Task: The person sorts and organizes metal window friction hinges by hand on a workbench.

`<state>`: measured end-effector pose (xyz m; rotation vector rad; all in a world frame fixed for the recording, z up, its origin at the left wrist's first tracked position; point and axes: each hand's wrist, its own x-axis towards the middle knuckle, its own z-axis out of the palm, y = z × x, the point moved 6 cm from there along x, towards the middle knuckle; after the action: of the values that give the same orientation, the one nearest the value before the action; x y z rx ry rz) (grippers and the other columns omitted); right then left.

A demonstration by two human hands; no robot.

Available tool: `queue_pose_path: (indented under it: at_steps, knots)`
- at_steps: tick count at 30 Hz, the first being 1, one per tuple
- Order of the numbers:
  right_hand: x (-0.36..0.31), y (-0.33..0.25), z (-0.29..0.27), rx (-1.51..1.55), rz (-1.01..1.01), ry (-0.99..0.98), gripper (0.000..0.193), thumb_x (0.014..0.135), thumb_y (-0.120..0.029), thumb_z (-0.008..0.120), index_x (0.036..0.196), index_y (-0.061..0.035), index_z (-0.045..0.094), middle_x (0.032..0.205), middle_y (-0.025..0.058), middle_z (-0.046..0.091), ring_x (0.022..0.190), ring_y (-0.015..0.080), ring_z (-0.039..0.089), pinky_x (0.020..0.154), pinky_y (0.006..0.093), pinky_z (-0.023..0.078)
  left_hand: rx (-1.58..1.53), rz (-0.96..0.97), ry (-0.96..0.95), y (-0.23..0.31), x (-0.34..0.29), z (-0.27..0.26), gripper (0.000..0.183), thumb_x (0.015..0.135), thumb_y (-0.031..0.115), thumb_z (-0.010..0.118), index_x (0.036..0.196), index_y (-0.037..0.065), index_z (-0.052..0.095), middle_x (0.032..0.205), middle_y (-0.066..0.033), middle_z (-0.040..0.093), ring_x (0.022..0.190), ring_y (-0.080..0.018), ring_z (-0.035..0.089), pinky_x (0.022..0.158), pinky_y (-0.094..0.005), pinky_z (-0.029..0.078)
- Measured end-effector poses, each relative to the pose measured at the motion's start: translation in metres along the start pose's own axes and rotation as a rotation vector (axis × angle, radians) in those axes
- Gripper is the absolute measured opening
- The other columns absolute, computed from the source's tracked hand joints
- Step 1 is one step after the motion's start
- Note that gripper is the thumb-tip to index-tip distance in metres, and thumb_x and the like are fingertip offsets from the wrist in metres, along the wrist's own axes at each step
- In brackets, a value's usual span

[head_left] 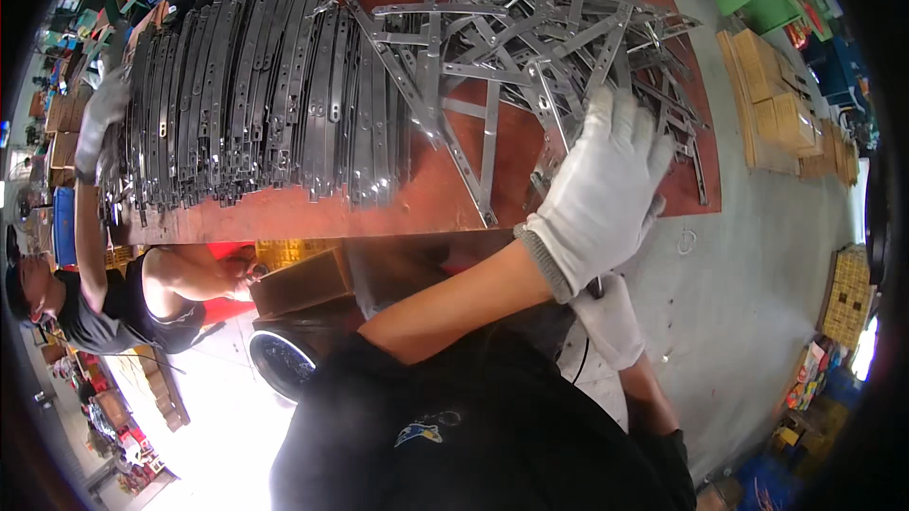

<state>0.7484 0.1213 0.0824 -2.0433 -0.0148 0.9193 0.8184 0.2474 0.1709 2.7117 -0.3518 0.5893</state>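
My left hand [597, 189], in a white glove, reaches over the red table with its fingers stretched out above a loose heap of metal strips [516, 33]. Beside its fingers lies a bright, narrow strip [546, 99] that runs under the glove; a grip on it does not show. My right hand [614, 326], also gloved, is lower and partly behind the left wrist, curled round a small dark thing [595, 288] that is mostly hidden. A thin black cable [582, 359] hangs near it. The strips are long, flat and pierced with holes.
Rows of stacked metal strips [256, 85] cover the left of the red table [417, 217]. A co-worker's gloved hand [106, 104] touches their far left end. Under the table edge stand a cardboard box [303, 284] and a round container [282, 362]. Cartons [772, 94] stand at the right.
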Motion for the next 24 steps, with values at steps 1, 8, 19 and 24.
queue_pose_path:
  at_steps: [1,8,19,24]
  knots:
    - [0.005,0.006,0.006,-0.003,-0.004,0.002,0.016,0.097,-0.008,0.067,0.104,0.0058,0.071,0.085,0.0124,0.073,0.080,0.0150,0.063,0.075,0.0349,0.051,-0.009,0.037,0.024,0.000,0.001,-0.004,0.052,0.089,0.038,0.070,0.136,0.016,0.059,0.132,-0.0113,0.057,0.135,-0.0369,0.047,0.116,-0.0572,0.032]
    - [0.088,0.045,0.061,0.193,-0.113,0.005,0.022,0.099,-0.014,0.066,0.085,0.0016,0.066,0.067,-0.0046,0.055,0.066,0.0039,0.050,0.058,0.0263,0.039,0.045,0.026,-0.032,-0.070,-0.027,0.060,0.057,0.091,0.037,0.069,0.145,0.023,0.056,0.147,-0.0114,0.055,0.143,-0.0386,0.043,0.120,-0.0599,0.030]
    - [0.096,0.085,0.092,0.449,-0.097,-0.020,0.026,0.103,-0.016,0.065,0.090,0.0061,0.067,0.072,-0.0036,0.053,0.072,0.0057,0.041,0.061,0.0299,0.038,0.120,0.002,-0.085,-0.062,-0.049,0.093,0.058,0.097,0.037,0.062,0.153,0.027,0.049,0.157,-0.0108,0.048,0.149,-0.0372,0.037,0.122,-0.0597,0.026]
    - [0.115,0.113,0.112,0.788,-0.052,-0.050,0.024,0.100,-0.013,0.065,0.076,-0.0122,0.060,0.063,-0.0058,0.053,0.050,0.0045,0.047,0.044,0.0245,0.034,0.010,0.030,0.026,-0.054,-0.034,0.083,0.053,0.086,0.032,0.071,0.135,0.019,0.059,0.139,-0.0096,0.055,0.138,-0.0344,0.046,0.119,-0.0560,0.032]
